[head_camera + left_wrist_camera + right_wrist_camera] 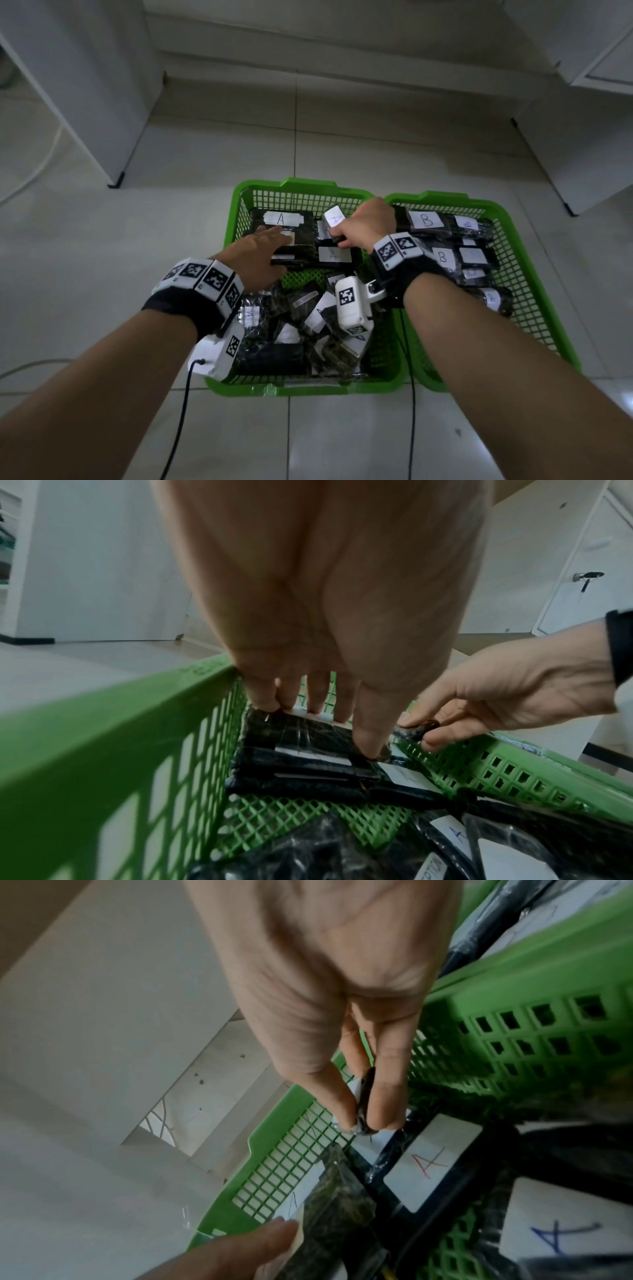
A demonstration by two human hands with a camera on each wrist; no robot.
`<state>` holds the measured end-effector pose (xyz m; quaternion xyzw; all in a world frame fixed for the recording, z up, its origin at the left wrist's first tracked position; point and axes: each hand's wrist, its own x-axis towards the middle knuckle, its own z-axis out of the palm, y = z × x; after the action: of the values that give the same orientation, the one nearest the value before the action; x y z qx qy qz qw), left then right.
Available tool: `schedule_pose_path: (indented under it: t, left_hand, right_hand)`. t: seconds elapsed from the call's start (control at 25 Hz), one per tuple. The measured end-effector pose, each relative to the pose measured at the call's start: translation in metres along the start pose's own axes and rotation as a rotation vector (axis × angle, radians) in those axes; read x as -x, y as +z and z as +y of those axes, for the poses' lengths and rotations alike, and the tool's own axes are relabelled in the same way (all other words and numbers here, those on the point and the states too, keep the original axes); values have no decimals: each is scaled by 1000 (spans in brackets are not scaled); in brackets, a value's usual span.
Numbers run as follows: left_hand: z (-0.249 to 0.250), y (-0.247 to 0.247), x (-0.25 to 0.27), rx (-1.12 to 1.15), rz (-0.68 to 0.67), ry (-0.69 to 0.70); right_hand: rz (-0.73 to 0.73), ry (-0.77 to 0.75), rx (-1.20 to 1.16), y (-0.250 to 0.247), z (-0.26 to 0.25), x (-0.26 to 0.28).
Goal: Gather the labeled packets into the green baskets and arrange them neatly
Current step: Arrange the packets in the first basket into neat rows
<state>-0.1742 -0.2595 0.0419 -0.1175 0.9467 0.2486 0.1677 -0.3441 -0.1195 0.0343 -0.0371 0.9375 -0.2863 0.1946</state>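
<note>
Two green baskets stand side by side on the floor: the left basket (301,389) holds packets labelled A, the right basket (435,198) packets labelled B (428,219). My left hand (277,240) lies with straight fingers on a flat stack of A packets (301,222) at the far left of the left basket; in the left wrist view its fingertips (315,707) and thumb press on that stack (301,748). My right hand (342,236) pinches one A packet (334,217) held on edge beside the stack, gripped between thumb and fingers (383,1102). Another A packet (334,255) lies flat below it.
A loose heap of dark packets (308,325) fills the near half of the left basket. White cabinets stand at the left (85,85) and the right (582,154) on the pale tiled floor (205,154). Black cables (178,428) hang from both wrist cameras.
</note>
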Motion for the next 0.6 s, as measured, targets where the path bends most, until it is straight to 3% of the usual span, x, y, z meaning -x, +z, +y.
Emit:
schedule_pose_path:
  t: [0.28,0.44,0.6]
  left_hand:
    - [0,-2,2,4,19,22]
    - [-4,0,-1,23,26,17]
    - [-2,1,-1,10,21,21]
  right_hand:
    - [-2,-87,99,31,6,2]
    - [-7,-113,55,26,8,4]
    - [-54,-163,176,29,3,9]
